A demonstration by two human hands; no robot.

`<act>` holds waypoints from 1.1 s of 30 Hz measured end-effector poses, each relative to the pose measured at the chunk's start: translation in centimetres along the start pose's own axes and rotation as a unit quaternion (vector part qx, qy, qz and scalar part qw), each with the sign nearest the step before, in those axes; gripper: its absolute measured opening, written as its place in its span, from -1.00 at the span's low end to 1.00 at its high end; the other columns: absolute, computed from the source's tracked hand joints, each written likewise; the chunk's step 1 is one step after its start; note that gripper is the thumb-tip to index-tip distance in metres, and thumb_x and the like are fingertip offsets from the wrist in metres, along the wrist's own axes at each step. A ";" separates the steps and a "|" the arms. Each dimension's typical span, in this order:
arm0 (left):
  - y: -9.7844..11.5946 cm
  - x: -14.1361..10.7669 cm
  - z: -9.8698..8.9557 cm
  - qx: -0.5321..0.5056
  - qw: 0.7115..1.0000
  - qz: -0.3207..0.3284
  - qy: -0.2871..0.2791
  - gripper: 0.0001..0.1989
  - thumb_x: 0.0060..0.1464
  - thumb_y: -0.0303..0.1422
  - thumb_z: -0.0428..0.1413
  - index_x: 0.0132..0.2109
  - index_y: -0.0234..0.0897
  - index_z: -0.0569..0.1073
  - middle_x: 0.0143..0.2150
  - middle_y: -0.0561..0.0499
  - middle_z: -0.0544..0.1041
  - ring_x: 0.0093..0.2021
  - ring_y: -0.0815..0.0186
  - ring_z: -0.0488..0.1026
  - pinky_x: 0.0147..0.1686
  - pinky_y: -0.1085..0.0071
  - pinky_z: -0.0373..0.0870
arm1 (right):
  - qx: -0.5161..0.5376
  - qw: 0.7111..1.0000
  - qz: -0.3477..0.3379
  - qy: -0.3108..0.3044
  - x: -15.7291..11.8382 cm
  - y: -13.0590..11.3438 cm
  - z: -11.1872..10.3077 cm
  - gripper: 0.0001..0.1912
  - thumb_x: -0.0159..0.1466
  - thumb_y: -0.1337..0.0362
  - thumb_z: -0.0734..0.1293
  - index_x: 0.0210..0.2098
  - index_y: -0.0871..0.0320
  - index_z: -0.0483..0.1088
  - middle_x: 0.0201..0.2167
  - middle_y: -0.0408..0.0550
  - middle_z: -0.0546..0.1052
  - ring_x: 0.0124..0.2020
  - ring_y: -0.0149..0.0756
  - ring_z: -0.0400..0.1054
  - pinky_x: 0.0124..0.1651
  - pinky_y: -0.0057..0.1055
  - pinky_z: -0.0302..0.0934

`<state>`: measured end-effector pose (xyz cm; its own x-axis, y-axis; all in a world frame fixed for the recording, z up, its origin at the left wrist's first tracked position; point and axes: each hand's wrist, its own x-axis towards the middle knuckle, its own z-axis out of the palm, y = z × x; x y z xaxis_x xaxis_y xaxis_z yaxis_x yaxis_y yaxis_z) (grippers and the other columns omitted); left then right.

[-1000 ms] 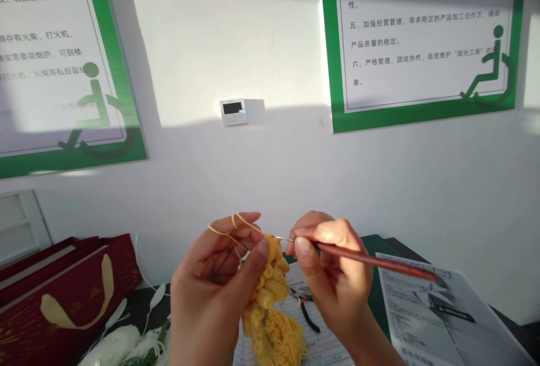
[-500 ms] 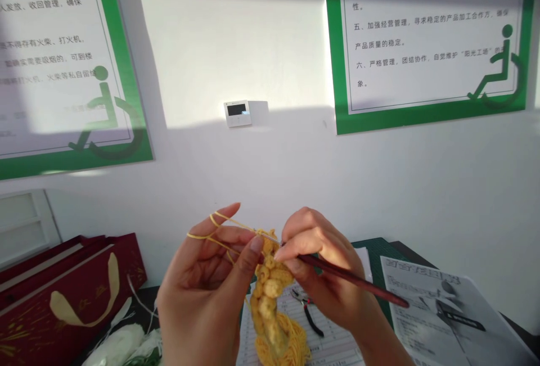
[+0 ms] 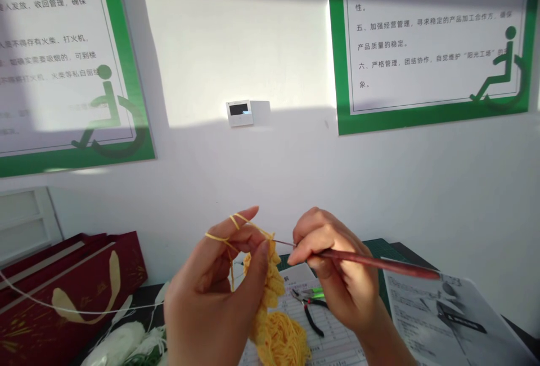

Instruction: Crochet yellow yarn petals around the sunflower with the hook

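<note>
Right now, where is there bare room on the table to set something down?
A narrow strip of dark tabletop lies between the red bag and the left hand; a sliver of green cutting mat lies between the right hand, holding its crochet hook, and the printed sheet. Below the hands it is crowded: yellow crochet piece, green-handled pliers, printed form.

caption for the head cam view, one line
Left hand holds yellow crochet work and its looped yarn, while right hand grips a wood-handled crochet hook.

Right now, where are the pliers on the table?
In the head view, the pliers lie on a printed form, just below the right hand and to the right of the yellow yarn.
</note>
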<state>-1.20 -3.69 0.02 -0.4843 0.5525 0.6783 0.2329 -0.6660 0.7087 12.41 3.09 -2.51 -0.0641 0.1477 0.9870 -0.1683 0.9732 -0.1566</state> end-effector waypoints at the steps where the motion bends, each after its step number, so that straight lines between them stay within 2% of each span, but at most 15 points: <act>1: -0.1 0.1 -0.1 0.002 1.000 -0.003 -0.013 -0.82 -0.04 -0.43 0.43 -0.25 -0.11 0.67 -0.16 0.04 0.69 -0.23 0.27 0.61 -0.23 0.45 0.56 | 0.019 0.999 0.028 0.012 -0.1 0.0 0.1 -0.80 0.49 0.27 0.22 -0.19 0.10 0.48 -0.34 -0.07 0.46 -0.28 -0.26 0.36 -0.25 -0.28 0.26; 5: -0.4 0.6 -0.6 -0.024 0.995 -0.044 -0.087 -0.73 -0.03 -0.41 0.43 -0.12 -0.11 0.70 -0.35 0.03 0.65 -0.39 0.30 0.56 -0.45 0.50 0.49 | 0.140 0.978 0.140 0.073 -0.1 0.4 0.5 -0.77 0.50 0.23 0.22 -0.25 0.10 0.44 -0.44 -0.14 0.37 -0.42 -0.34 0.26 -0.38 -0.36 0.15; 9: -0.4 0.9 -0.8 -0.067 0.983 -0.100 -0.140 -0.68 -0.06 -0.41 0.44 -0.09 -0.16 0.70 -0.42 0.01 0.63 -0.51 0.34 0.50 -0.56 0.51 0.42 | 0.212 0.951 0.190 0.120 0.4 0.7 0.9 -0.70 0.49 0.12 0.23 -0.33 0.11 0.40 -0.53 -0.19 0.29 -0.50 -0.37 0.15 -0.44 -0.39 0.04; 13: 0.0 1.1 -0.6 -0.097 0.975 -0.134 -0.146 -0.68 -0.14 -0.45 0.47 -0.15 -0.18 0.72 -0.43 0.00 0.63 -0.44 0.33 0.53 -0.46 0.53 0.48 | 0.304 0.905 0.272 0.119 0.9 0.9 1.4 -0.65 0.42 0.02 0.31 -0.39 0.11 0.36 -0.60 -0.25 0.22 -0.53 -0.39 0.10 -0.46 -0.41 0.01; 15: 0.3 1.1 -0.4 -0.120 0.970 -0.157 -0.140 -0.69 -0.16 -0.46 0.47 -0.18 -0.19 0.72 -0.43 0.02 0.62 -0.44 0.35 0.52 -0.45 0.55 0.48 | 0.359 0.872 0.315 0.108 0.9 1.0 1.6 -0.64 0.40 0.00 0.34 -0.39 0.13 0.36 -0.60 -0.25 0.24 -0.55 -0.42 0.09 -0.44 -0.43 0.04; 17: 0.5 1.1 -0.2 -0.146 0.966 -0.162 -0.142 -0.71 -0.15 -0.49 0.46 -0.20 -0.19 0.72 -0.44 0.04 0.61 -0.47 0.39 0.51 -0.48 0.59 0.44 | 0.386 0.854 0.336 0.093 0.9 1.2 1.8 -0.65 0.36 -0.01 0.39 -0.36 0.14 0.40 -0.59 -0.25 0.30 -0.55 -0.44 0.14 -0.43 -0.45 0.08; 19: 0.6 1.1 -0.1 -0.162 0.965 -0.153 -0.139 -0.71 -0.13 -0.52 0.44 -0.18 -0.21 0.71 -0.44 0.04 0.61 -0.48 0.40 0.51 -0.48 0.61 0.42 | 0.383 0.863 0.321 0.079 0.8 1.3 1.9 -0.67 0.30 0.00 0.46 -0.32 0.14 0.44 -0.57 -0.23 0.38 -0.52 -0.43 0.23 -0.41 -0.47 0.14; 22: 0.5 1.0 -0.1 -0.155 0.969 -0.145 -0.130 -0.66 -0.13 -0.47 0.45 -0.13 -0.21 0.69 -0.42 0.03 0.61 -0.46 0.36 0.53 -0.47 0.57 0.46 | 0.335 0.908 0.236 0.094 0.8 1.4 2.1 -0.70 0.16 0.11 0.59 -0.35 0.10 0.44 -0.47 -0.18 0.51 -0.45 -0.39 0.36 -0.37 -0.45 0.27; 25: 0.2 0.9 0.0 -0.139 0.971 -0.149 -0.126 -0.57 -0.13 -0.44 0.46 -0.05 -0.16 0.67 -0.39 0.03 0.62 -0.45 0.31 0.57 -0.43 0.48 0.53 | 0.275 0.940 0.162 0.118 0.8 1.3 2.2 -0.73 0.16 0.17 0.59 -0.38 0.08 0.44 -0.35 -0.12 0.61 -0.35 -0.31 0.50 -0.28 -0.36 0.41; 28: 0.0 0.7 0.1 -0.124 0.976 -0.145 -0.108 -0.54 -0.13 -0.43 0.47 -0.02 -0.15 0.66 -0.34 -0.01 0.65 -0.40 0.25 0.61 -0.40 0.43 0.57 | 0.249 0.948 0.147 0.131 0.7 1.1 2.5 -0.77 0.25 0.15 0.53 -0.33 0.07 0.42 -0.37 -0.11 0.66 -0.33 -0.26 0.56 -0.23 -0.29 0.46; 33: -0.3 0.8 0.2 -0.138 0.977 -0.119 -0.109 -0.58 -0.11 -0.46 0.46 -0.04 -0.14 0.68 -0.39 0.09 0.60 -0.43 0.38 0.56 -0.41 0.55 0.53 | 0.236 0.942 0.167 0.173 0.4 0.8 2.8 -0.79 0.29 0.18 0.49 -0.29 0.07 0.39 -0.42 -0.14 0.65 -0.42 -0.31 0.54 -0.34 -0.37 0.43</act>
<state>-1.49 -2.96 0.43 -0.2993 0.7818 0.5470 -0.1162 -0.5989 0.7923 9.48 3.43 -2.35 0.1194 0.5594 0.8203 -0.6196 0.6876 -0.3787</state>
